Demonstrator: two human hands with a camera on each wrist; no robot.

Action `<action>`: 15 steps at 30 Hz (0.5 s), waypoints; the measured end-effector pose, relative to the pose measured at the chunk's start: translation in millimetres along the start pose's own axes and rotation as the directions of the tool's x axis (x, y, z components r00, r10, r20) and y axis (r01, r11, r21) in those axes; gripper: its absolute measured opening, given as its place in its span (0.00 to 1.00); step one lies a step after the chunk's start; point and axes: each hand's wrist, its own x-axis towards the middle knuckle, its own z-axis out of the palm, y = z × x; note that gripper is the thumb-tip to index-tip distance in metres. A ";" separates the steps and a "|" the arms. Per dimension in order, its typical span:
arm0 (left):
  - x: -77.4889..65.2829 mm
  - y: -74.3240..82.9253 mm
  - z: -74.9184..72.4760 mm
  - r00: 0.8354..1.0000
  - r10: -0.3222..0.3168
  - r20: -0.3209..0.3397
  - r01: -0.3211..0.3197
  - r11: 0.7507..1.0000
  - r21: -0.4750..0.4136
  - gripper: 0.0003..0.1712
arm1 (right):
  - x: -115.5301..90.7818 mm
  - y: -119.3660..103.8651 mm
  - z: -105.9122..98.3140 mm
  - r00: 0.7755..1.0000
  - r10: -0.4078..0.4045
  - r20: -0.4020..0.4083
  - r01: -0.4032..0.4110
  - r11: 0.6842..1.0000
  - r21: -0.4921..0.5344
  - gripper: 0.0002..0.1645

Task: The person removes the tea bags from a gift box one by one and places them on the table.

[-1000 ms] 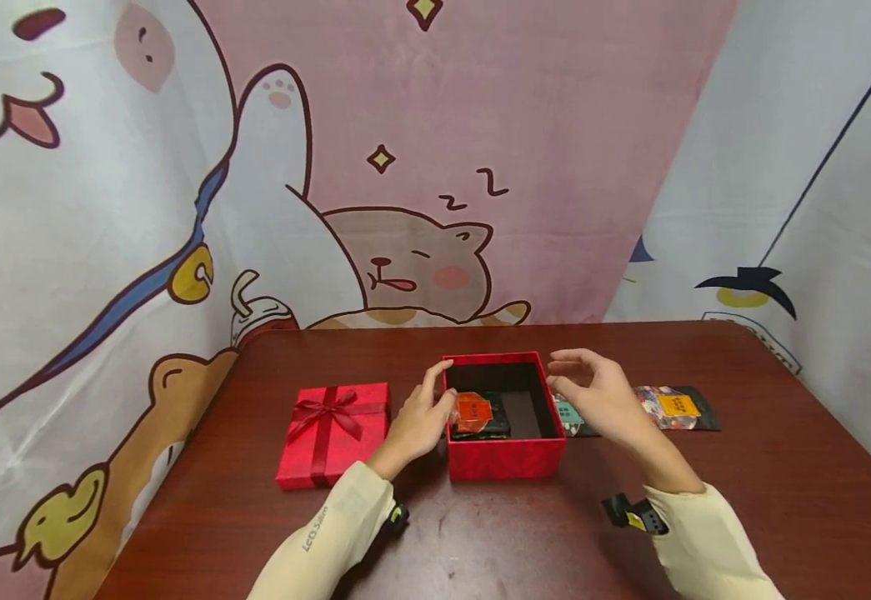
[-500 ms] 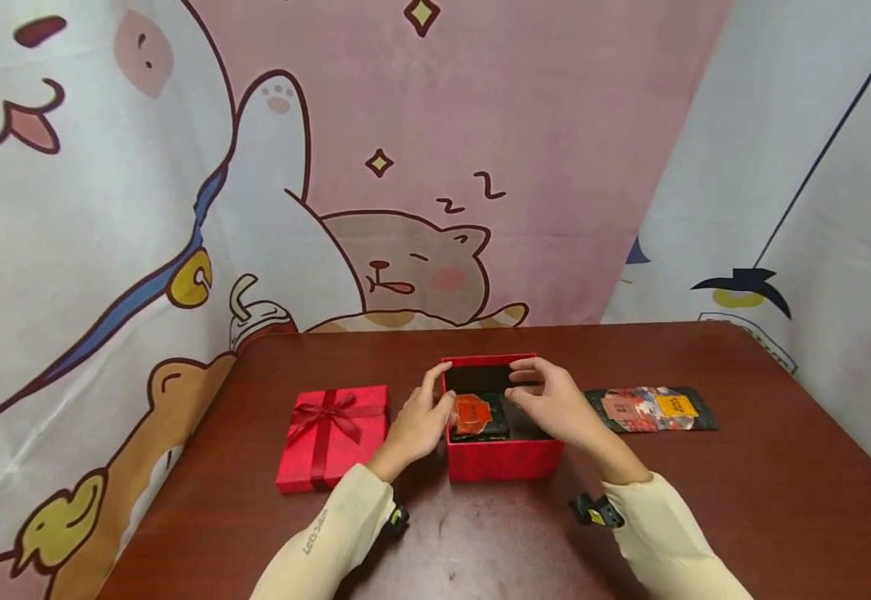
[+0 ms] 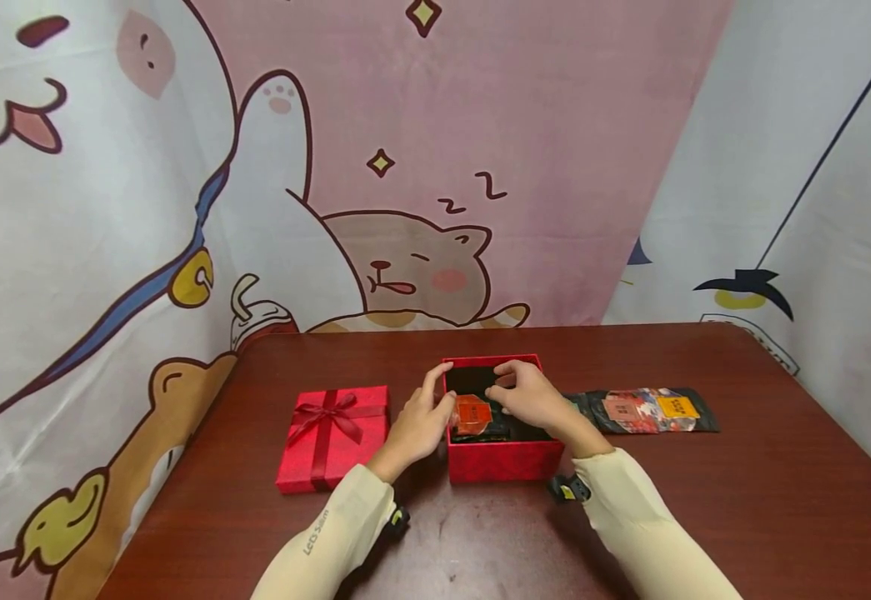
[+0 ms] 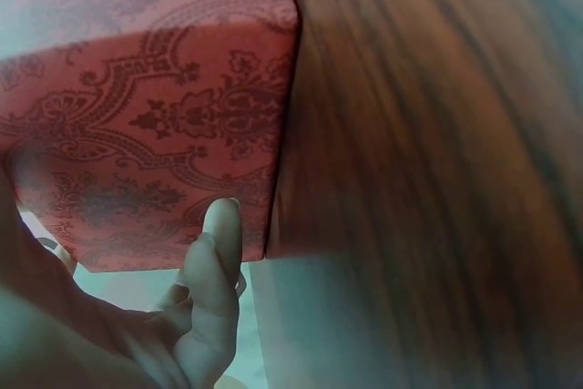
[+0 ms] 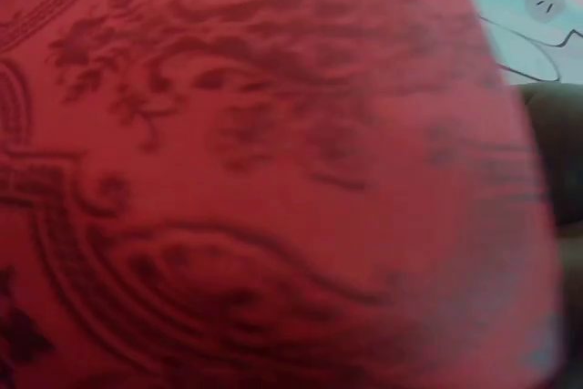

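A red gift box (image 3: 506, 462) with a black inside stands uncovered mid-table; its damask-patterned outer wall (image 4: 200, 125) fills much of the left wrist view. My left hand (image 3: 417, 421) holds the box's left side, thumb at the rim and fingers along the outside. In the left part of the box lies a black packet (image 3: 474, 415) with an orange-red label. My right hand (image 3: 536, 402) reaches over the right side into the box, thumb and fingers bent and spaced apart near the packet. Whether they touch it is unclear. In the right wrist view, the box wall (image 5: 273, 170) hides most of this hand.
The red box lid (image 3: 337, 437) with a ribbon bow lies to the left. Right of the box, several flat dark packets with colourful labels, such as the yellow-labelled packet (image 3: 678, 408), lie in a row, partly behind my right arm. A printed cloth hangs behind the table (image 3: 765, 500).
My right hand has moved left from beside the box to over its inside, close to the orange-red-labelled packet. My left hand stays at the box's left side.
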 end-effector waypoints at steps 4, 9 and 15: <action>0.1 -0.5 0.2 1.000 0.007 0.008 -0.007 1.000 -0.009 0.28 | 7.3 8.9 6.6 0.999 0.035 0.016 -0.035 0.999 0.024 0.29; 0.3 -1.1 0.4 1.000 0.006 0.011 -0.006 1.000 -0.007 0.28 | 14.2 13.5 11.3 0.999 0.039 -0.017 -0.040 0.999 -0.037 0.29; -0.4 -2.3 0.0 1.000 0.014 -0.003 -0.014 1.000 -0.014 0.28 | 18.8 13.9 15.9 0.997 0.051 -0.051 -0.056 0.993 -0.105 0.28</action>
